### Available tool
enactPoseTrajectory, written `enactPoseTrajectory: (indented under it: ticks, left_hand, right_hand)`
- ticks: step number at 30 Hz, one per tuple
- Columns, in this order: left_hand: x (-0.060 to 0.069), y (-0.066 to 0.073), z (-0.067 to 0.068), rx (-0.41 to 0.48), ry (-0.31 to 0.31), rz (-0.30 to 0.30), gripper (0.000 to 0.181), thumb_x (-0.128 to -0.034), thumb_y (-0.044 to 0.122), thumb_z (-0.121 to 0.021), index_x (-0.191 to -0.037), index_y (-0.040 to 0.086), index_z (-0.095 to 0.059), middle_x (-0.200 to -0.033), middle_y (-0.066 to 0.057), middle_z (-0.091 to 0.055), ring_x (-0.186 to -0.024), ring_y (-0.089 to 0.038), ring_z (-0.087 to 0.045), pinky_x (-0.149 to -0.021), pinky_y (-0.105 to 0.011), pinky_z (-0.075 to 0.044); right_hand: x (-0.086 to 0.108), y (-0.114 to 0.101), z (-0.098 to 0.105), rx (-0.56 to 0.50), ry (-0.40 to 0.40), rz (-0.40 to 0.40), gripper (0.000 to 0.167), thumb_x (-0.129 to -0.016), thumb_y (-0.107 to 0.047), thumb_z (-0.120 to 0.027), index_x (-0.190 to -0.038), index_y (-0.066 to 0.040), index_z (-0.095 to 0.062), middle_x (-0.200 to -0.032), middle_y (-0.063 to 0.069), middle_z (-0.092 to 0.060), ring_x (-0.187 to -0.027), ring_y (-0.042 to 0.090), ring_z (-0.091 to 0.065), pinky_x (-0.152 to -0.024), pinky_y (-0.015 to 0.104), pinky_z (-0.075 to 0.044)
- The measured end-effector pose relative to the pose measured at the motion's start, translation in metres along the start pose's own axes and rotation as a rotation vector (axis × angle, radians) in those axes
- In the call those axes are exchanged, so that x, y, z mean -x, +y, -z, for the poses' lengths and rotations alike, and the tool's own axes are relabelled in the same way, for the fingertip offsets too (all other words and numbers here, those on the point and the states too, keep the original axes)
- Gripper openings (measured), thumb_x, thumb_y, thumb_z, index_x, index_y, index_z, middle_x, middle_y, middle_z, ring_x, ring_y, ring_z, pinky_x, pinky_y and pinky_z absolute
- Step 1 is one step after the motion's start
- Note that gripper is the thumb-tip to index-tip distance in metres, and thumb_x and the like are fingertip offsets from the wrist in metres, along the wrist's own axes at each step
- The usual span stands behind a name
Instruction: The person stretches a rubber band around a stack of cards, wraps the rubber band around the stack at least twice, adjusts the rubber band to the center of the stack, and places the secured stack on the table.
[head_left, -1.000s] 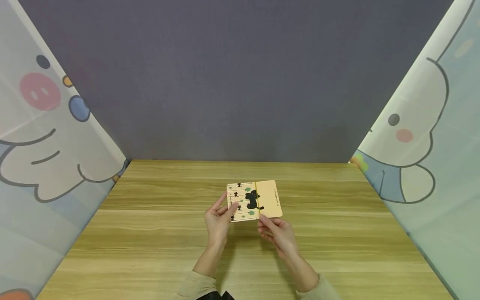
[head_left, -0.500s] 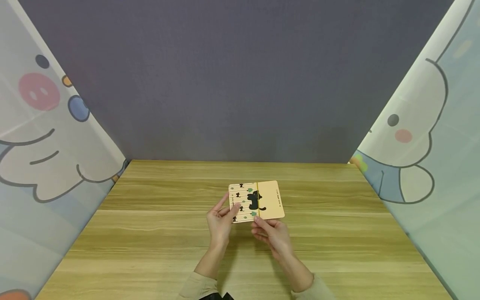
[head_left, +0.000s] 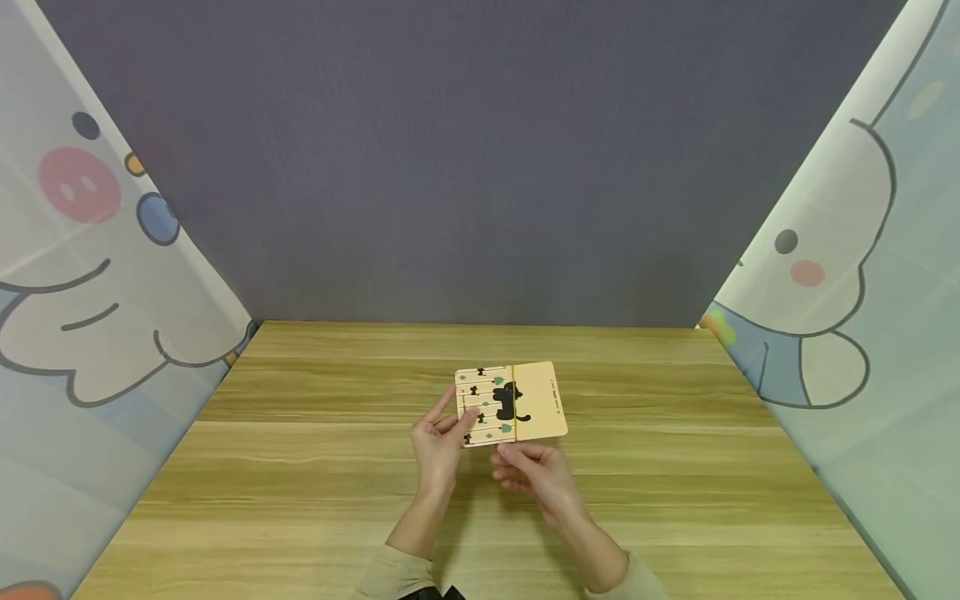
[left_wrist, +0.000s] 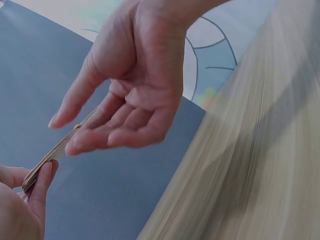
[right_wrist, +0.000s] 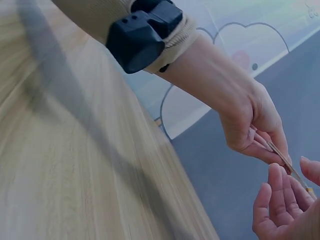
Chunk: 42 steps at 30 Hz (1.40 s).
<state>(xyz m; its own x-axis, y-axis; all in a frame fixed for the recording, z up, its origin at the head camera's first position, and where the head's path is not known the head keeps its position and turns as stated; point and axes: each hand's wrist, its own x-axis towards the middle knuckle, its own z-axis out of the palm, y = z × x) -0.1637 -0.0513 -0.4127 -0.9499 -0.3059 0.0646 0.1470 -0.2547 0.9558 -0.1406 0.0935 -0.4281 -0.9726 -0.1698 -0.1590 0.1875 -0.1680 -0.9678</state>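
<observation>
A thin cream notebook (head_left: 540, 404) with a black cat and small green leaves printed on it is held above the table, tilted slightly. A yellow elastic band (head_left: 514, 417) runs across its middle. My left hand (head_left: 437, 454) pinches its left end, thumb on top and fingers beneath. In the left wrist view the notebook (left_wrist: 50, 152) shows edge-on, with that hand (left_wrist: 22, 205) at its lower end. My right hand (head_left: 543, 479) is at the near edge by the band, thumb apart from loosely bent fingers. The right wrist view shows this hand (right_wrist: 287, 205) beside the notebook's edge.
A wood-grain table (head_left: 300, 467) lies below. Behind it rises a dark grey panel (head_left: 480, 167). Cartoon-printed curtains (head_left: 862, 358) flank both sides. A black wrist device (right_wrist: 137, 42) sits at the left cuff.
My right hand has slid left along the notebook's near edge and drawn slightly down, its thumb coming off the notebook's face. The notebook and left hand have barely moved.
</observation>
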Motion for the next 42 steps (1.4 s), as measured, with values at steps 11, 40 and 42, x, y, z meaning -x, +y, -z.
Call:
enactPoseTrajectory:
  ticks: [11,40,42]
  left_hand:
    - [-0.005,-0.011,0.005,0.011,-0.024,-0.010,0.048,-0.0746,0.002,-0.070,-0.120,0.003,-0.054,-0.059,-0.009,-0.063,-0.033,-0.003,-0.026,-0.033,-0.015,-0.020]
    - [-0.001,-0.014,0.010,0.002,-0.055,0.006,0.047,-0.0756,-0.002,-0.067,-0.120,0.003,-0.054,-0.080,-0.022,-0.065,-0.031,-0.002,-0.022,-0.032,-0.015,-0.018]
    - [0.000,-0.015,0.010,-0.007,-0.058,-0.002,0.047,-0.0759,-0.001,-0.067,-0.120,0.004,-0.054,-0.081,-0.022,-0.065,-0.031,-0.002,-0.022,-0.031,-0.015,-0.017]
  right_hand:
    - [0.008,-0.005,0.020,0.141,-0.212,0.247,0.030,-0.084,-0.015,-0.061,-0.103,0.008,-0.059,-0.089,0.016,-0.065,-0.073,0.020,-0.063,-0.065,0.037,-0.051]
    - [-0.051,-0.085,0.035,0.652,-0.075,0.532,0.022,-0.079,-0.015,-0.067,-0.093,0.003,-0.066,-0.090,0.013,-0.066,-0.077,0.021,-0.060,-0.067,0.026,-0.048]
    - [-0.056,-0.085,0.036,0.661,-0.074,0.547,0.021,-0.079,-0.015,-0.067,-0.092,0.002,-0.067,-0.088,0.012,-0.066,-0.076,0.020,-0.060,-0.066,0.026,-0.049]
